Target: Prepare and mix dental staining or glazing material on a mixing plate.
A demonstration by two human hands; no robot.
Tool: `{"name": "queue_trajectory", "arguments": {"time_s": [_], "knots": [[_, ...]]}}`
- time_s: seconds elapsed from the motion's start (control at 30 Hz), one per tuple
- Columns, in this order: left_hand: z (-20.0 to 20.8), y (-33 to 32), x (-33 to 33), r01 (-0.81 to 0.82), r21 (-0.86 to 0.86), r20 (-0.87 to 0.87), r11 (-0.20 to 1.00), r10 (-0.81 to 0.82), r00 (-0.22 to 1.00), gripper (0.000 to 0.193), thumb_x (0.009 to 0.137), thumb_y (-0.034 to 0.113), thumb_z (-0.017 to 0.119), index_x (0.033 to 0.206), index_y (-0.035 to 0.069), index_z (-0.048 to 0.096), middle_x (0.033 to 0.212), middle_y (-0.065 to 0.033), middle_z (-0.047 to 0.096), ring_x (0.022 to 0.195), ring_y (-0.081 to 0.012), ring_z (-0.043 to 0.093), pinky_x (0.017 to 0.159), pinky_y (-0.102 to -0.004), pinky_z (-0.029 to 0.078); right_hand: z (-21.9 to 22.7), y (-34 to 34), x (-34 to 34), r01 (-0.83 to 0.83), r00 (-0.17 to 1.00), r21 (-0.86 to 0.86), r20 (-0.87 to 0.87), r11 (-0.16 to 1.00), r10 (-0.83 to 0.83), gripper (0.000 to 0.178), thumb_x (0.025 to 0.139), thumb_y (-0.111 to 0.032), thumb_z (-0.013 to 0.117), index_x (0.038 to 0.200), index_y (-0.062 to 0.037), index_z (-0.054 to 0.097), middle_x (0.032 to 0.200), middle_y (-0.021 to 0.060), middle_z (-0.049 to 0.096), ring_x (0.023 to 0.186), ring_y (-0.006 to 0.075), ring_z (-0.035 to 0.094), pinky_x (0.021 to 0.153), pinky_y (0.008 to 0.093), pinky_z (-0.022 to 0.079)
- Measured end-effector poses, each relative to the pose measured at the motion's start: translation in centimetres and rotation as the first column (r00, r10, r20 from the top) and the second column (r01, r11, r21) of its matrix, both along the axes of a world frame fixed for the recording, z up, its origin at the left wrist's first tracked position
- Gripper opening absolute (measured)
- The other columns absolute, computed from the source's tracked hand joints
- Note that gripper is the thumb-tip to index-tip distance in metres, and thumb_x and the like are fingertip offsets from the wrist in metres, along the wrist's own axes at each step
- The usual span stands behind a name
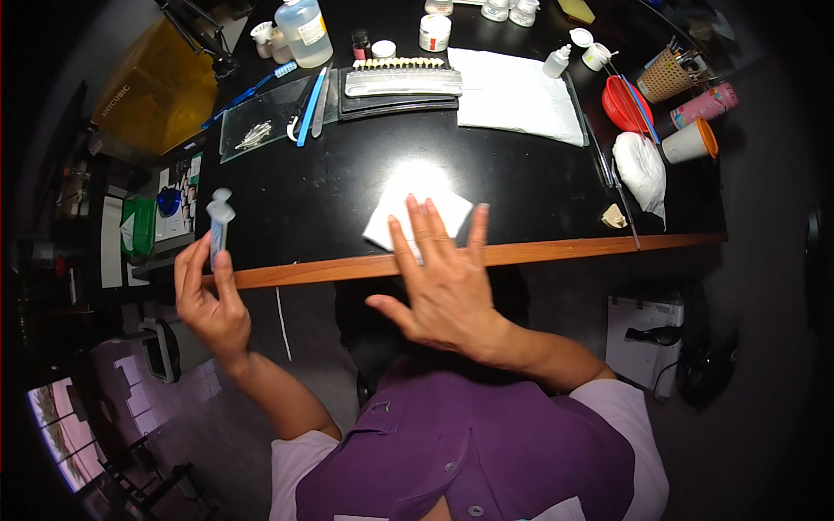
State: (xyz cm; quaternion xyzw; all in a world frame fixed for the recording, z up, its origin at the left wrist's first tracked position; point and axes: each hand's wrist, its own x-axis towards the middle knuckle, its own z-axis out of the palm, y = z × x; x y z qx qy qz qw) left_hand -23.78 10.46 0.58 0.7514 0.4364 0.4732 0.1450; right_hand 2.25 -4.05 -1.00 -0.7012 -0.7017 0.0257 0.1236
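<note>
My left hand (211, 300) is raised at the table's left front corner, its fingers pinching a pale, bluish plastic syringe (219, 230). The syringe stands nearly upright, with its flanged end at the top. At the middle of the front edge, my right hand (443, 286) is spread out with the fingers apart. Its fingertips lie over a white folded square of tissue or paper (387, 217), which rests on the black tabletop (287, 187). Part of the square is hidden under the fingers, and strong light glares off its far side.
A glass plate (239, 126) holds small pale pieces and slim tools. Behind stand a shade-guide case (404, 82) and a large clear bottle (304, 33). White folded sheets (517, 95) lie right of it. Farther right are a red bowl (627, 102), crumpled tissue (640, 169) and a cup (691, 141).
</note>
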Motion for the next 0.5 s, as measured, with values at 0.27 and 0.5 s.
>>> {"name": "queue_trajectory", "arguments": {"time_s": [0.27,0.5], "knots": [[-2.0,-4.2,-4.6,-0.162,-0.087,0.129,0.983,0.173,0.977,0.023,0.104,0.007,0.069,0.12,-0.01,0.071,0.115,-0.0133,0.068,0.108,-0.0212,0.065,0.092,-0.0308,0.051,-1.4,6.0,-5.9,-0.418,0.898,0.198,-0.056,0.886,0.436,0.052,0.097,-0.013,0.055,0.144,0.0081,0.057,0.153,0.025,0.057,0.146,0.0337,0.055,0.121,0.0818,0.01],[-3.7,-6.6,-7.7,-0.204,-0.155,0.203,0.967,0.233,0.951,0.024,0.101,0.009,0.073,0.118,-0.008,0.072,0.113,-0.0131,0.069,0.104,-0.0206,0.067,0.09,-0.0325,0.054,3.4,11.8,-4.3,-0.384,0.887,0.299,-0.145,0.874,0.439,0.054,0.092,0.003,0.059,0.145,-0.0068,0.06,0.15,0.0158,0.063,0.14,0.0322,0.06,0.123,0.0732,0.023]]}}
